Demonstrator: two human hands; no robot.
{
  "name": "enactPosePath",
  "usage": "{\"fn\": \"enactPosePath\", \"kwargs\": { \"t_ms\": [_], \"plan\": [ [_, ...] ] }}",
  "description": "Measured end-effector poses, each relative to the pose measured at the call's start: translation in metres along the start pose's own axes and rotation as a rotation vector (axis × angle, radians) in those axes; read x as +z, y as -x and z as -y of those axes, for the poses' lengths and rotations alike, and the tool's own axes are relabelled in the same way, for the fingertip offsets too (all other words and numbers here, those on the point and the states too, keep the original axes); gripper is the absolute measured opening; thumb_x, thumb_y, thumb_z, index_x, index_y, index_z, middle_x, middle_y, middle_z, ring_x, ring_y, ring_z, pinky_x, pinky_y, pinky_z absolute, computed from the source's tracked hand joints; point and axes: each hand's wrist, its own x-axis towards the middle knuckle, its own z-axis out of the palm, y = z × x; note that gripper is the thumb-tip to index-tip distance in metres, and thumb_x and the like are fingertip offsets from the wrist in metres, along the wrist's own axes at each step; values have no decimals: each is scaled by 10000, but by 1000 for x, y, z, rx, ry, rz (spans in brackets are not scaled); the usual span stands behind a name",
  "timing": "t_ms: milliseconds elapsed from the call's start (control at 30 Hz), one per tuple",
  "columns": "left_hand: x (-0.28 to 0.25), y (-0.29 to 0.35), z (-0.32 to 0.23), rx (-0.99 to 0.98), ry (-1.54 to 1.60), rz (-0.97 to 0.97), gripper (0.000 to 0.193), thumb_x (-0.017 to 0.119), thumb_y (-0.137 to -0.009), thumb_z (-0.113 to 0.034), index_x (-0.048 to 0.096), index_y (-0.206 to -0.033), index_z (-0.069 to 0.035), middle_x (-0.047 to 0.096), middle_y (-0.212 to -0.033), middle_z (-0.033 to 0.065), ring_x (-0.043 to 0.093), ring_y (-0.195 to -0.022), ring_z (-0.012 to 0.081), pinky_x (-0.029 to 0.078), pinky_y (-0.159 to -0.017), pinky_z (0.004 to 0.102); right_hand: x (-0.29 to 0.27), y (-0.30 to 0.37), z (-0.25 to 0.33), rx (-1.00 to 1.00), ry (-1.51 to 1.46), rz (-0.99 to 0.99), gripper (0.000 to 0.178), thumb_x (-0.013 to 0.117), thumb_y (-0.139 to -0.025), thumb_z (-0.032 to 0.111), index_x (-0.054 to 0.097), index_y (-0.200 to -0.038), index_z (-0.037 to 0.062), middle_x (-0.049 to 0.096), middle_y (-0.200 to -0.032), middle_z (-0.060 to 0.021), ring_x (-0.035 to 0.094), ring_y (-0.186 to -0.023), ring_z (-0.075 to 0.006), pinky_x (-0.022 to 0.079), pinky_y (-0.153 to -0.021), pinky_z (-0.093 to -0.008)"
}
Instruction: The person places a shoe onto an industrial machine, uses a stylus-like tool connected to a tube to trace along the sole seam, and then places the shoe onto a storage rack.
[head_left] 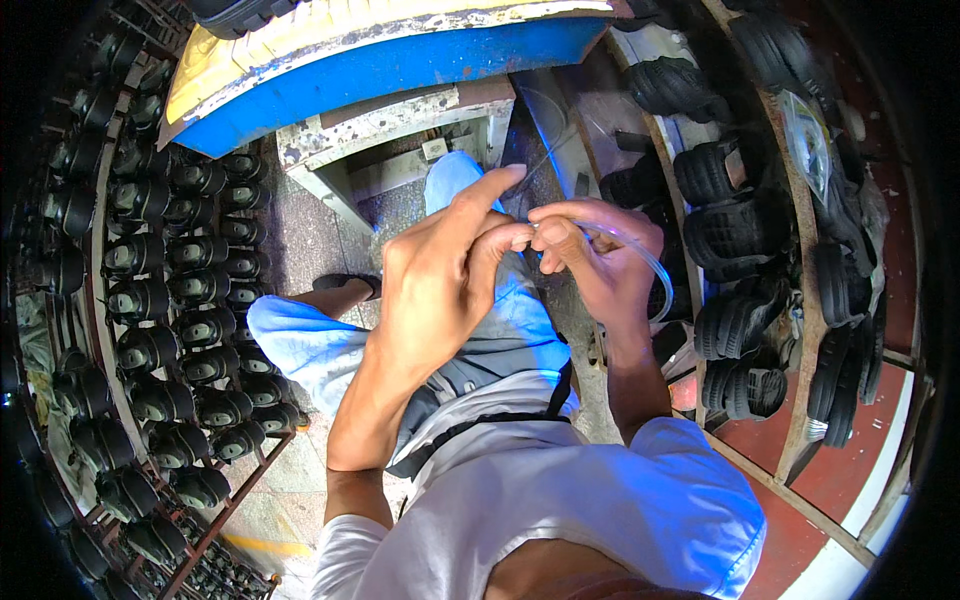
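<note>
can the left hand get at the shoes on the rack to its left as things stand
Probably not right away. The left hand is up in front of the body, pinching a clear strip with the right hand. The rack of shoes is unobstructed but well to the side.

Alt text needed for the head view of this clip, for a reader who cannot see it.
Seen from above, a seated person's left hand and right hand meet in front of them, pinching a thin clear plastic tube that loops past the right hand. Racks of black shoes stand to the left, black shoe soles are shelved on the right, and a blue-edged workbench lies ahead.
</note>
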Motion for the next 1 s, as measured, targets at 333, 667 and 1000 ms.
{"fn": "enactPosePath", "kwargs": {
  "t_ms": [333,667,1000],
  "plan": [
    [-40,29,43,-278,129,107,127,654,-951,-66,718,-859,-5,670,-736,72,613,-629,128,477,-598,277,-20,16,-49,102,-650,-180,271,643,-979,176,678,-1090,-68,620,-736,-41,550,-622,-82,459,-564,-251],
    [130,40,117,-422,939,329,117,536,-952,-138,519,-859,-68,512,-759,41,471,-652,186,388,-605,332,-39,105,-50,-394,33,-441,362,525,-1041,283,684,-940,-26,591,-612,-62,550,-516,-149,419,-469,-282],
    [-116,-80,55,283,-540,-904,320,523,-1033,-204,641,-1232,18,670,-1195,157,623,-1081,243,458,-976,342,-43,50,-17,-387,126,-356,397,484,-976,224,698,-1051,-102,568,-646,-84,526,-569,-156,452,-548,-297]
  ]
}}
